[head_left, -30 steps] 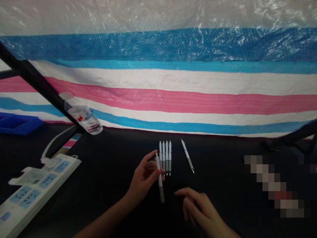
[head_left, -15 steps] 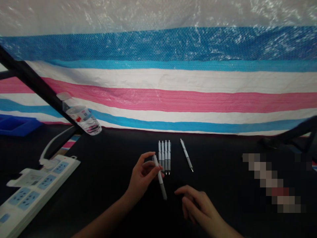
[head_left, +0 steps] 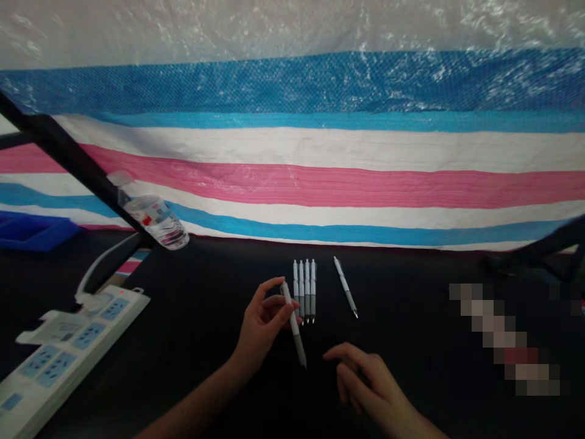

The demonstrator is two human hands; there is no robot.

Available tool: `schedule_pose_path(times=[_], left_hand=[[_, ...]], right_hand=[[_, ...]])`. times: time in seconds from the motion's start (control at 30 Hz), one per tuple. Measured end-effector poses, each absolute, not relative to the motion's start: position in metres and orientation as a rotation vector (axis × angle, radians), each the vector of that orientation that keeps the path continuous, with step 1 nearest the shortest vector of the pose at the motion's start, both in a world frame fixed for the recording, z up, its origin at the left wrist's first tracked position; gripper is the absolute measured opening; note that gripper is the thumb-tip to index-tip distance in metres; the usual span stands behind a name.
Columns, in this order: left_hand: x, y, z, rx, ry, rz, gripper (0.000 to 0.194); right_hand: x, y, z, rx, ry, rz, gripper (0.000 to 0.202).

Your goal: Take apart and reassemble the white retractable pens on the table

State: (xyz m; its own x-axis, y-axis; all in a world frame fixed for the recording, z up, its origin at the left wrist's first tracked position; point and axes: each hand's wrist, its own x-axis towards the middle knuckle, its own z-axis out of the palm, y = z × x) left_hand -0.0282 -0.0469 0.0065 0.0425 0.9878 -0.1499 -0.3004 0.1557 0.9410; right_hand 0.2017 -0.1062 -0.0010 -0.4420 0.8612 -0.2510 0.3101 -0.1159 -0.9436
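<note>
My left hand (head_left: 267,317) pinches a white pen with a grey grip (head_left: 294,323). Its index finger rests on the push button at the top, and the tip points down toward me. Just behind it, several matching pens (head_left: 307,280) lie side by side in a row on the black table (head_left: 219,274), partly covered by the fingers. A single pen (head_left: 346,286) lies tilted to the right of that row. Over the table at the lower right, my right hand (head_left: 365,378) holds nothing, its index finger stretched out and the other fingers loosely curled.
A white power strip (head_left: 77,360) with a plug and cable lies at the left. Behind it, a water bottle (head_left: 158,222) leans by a black metal bar (head_left: 82,164). A blue tray (head_left: 41,235) sits at the far left. A striped plastic sheet (head_left: 320,146) hangs behind the table.
The held pen's top has shifted very slightly left and up, with my left index finger still on its button. My right hand has hardly moved.
</note>
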Motion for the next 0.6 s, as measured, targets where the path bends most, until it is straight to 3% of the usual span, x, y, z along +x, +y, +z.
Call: schedule_pose_path(times=[0.33, 0.6], left_hand=[[-0.033, -0.032, 0.021, 0.952, 1.12, 1.214, 0.06], [-0.05, 0.025, 0.01, 1.407, 1.36, 1.182, 0.056]], right_hand=[[0.2, -0.105, -0.003, -1.301, -1.657, 1.607, 0.054], [0.201, -0.105, -0.008, -1.261, -1.662, 1.57, 0.054]])
